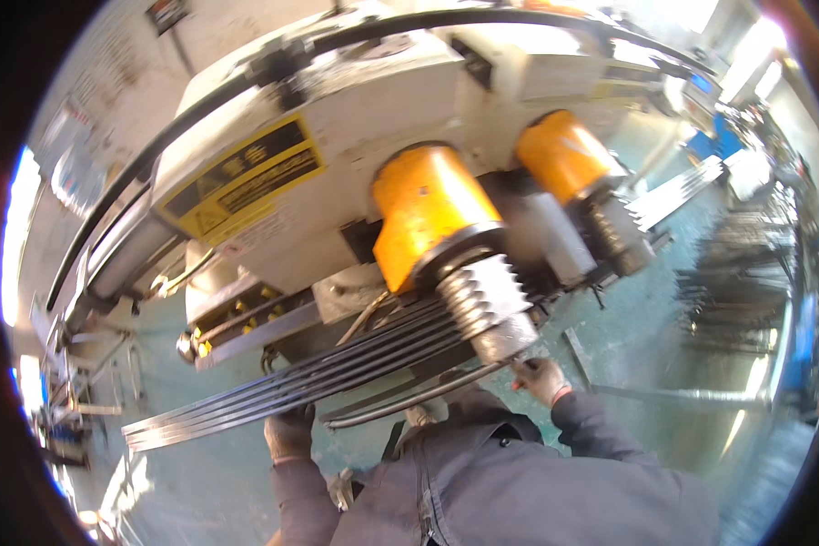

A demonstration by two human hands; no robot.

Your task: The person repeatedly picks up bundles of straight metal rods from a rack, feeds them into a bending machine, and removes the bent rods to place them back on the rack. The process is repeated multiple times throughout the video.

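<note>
A large cream-painted bending machine with a yellow-and-black warning label fills the upper view, and everything else sits around it. Two orange cylindrical caps top its grooved steel rollers at its lower right edge. A black hose arcs over its top and down its left side. Below the rollers, a bundle of long flat steel strips runs out to the lower left, partly hiding the machine's underside. The gloved left hand is curled around the strips from below, just under the machine. The gloved right hand is closed on the end of a thin curved steel rod directly beneath the nearer roller. A green-painted floor spreads beneath, with racks of metal stock to the machine's right.
</note>
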